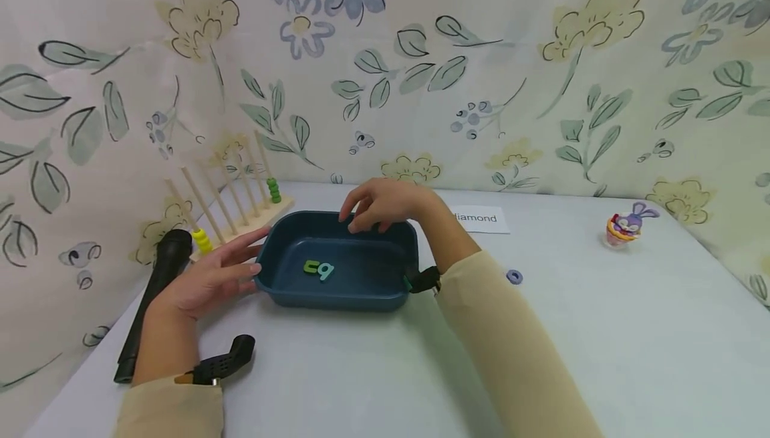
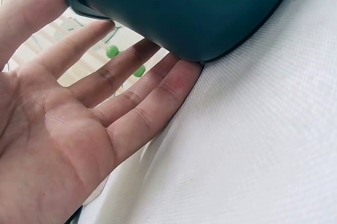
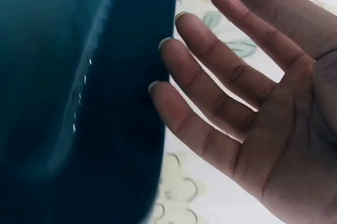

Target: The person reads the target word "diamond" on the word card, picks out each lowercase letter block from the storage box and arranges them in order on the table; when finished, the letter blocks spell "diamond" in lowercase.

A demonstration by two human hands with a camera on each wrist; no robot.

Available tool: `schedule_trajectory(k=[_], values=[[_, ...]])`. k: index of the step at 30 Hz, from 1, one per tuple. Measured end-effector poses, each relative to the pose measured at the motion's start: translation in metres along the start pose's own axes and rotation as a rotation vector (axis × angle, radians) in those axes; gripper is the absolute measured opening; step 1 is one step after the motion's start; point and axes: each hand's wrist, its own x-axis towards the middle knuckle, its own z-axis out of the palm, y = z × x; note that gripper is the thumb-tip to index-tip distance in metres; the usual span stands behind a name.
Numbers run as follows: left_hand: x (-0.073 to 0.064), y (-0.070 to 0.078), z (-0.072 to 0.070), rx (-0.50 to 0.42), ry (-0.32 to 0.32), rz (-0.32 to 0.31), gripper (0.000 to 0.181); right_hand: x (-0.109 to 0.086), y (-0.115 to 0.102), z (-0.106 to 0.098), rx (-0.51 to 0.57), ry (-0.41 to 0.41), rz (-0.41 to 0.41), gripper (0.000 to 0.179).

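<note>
A dark blue plastic tray [image 1: 337, 300] stands on the white table. On its floor lie a green letter [image 1: 311, 267] and a light-blue letter [image 1: 325, 271], side by side. My left hand [image 1: 213, 279] is at the tray's left side, its fingers extended. In the left wrist view, the fingertips [image 2: 181, 74] touch the tray's lower outer wall, with the thumb up by the rim. Over the far right rim hangs my right hand [image 1: 388, 202], fingers loosely bent. The right wrist view shows that hand [image 3: 253, 103] holding nothing, its fingertips beside the tray wall.
Behind the left hand stands a wooden peg rack [image 1: 259, 214] with green and yellow beads. A black cylinder [image 1: 153, 304] lies at the left edge. To the right are a card [image 1: 481, 219] partly reading "iamond", a small purple ring-shaped piece [image 1: 514, 277] and a bunny figurine [image 1: 627, 224].
</note>
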Motion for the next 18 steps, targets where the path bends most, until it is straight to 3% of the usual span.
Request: schedule_trajectory(k=[7,12,18], values=[[0.004,0.005,0.006,-0.011,0.017,-0.022,0.074,0.024,-0.004,0.005,-0.072,-0.051,0.043,0.036],[0.006,0.006,0.007,-0.048,0.013,-0.024,0.073,0.039,-0.008,0.012,-0.054,-0.087,0.052,0.039],[0.003,0.003,0.004,-0.051,0.009,-0.025,0.072,0.06,-0.014,0.025,-0.054,-0.194,0.026,0.045]])
